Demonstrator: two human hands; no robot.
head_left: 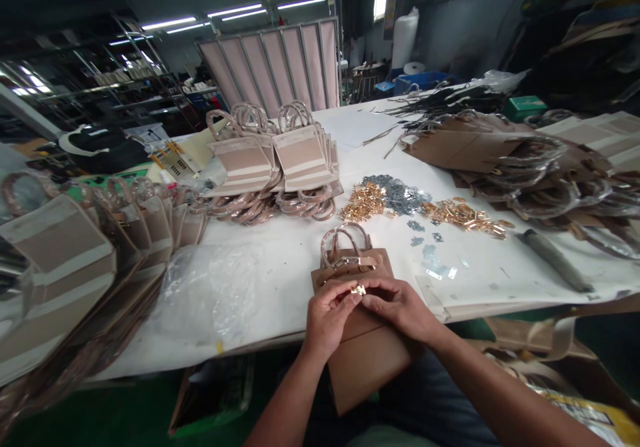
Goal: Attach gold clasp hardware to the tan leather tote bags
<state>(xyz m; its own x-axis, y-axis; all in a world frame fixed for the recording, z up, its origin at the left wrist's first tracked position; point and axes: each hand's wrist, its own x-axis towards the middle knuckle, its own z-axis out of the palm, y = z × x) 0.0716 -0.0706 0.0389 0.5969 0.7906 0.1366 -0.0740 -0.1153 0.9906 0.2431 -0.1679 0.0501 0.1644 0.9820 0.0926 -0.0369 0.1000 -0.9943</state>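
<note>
A brown paper gift bag (370,357) with plastic-wrapped handles (345,239) lies flat at the near table edge, partly over my lap. My left hand (327,317) and my right hand (400,307) rest on it, fingers pinched together around a small gold metal clasp (358,290) held between them over the bag's front. A gold fitting (350,261) sits on the bag's strap just below the handles.
Piles of gold clasps (363,201) and grey metal plates (400,193) lie on the white table (280,260). Stacks of finished bags stand at left (75,260) and centre back (280,160); flat bags (500,147) at right. Crumpled clear plastic (210,293) lies left; a dark tool (555,260) right.
</note>
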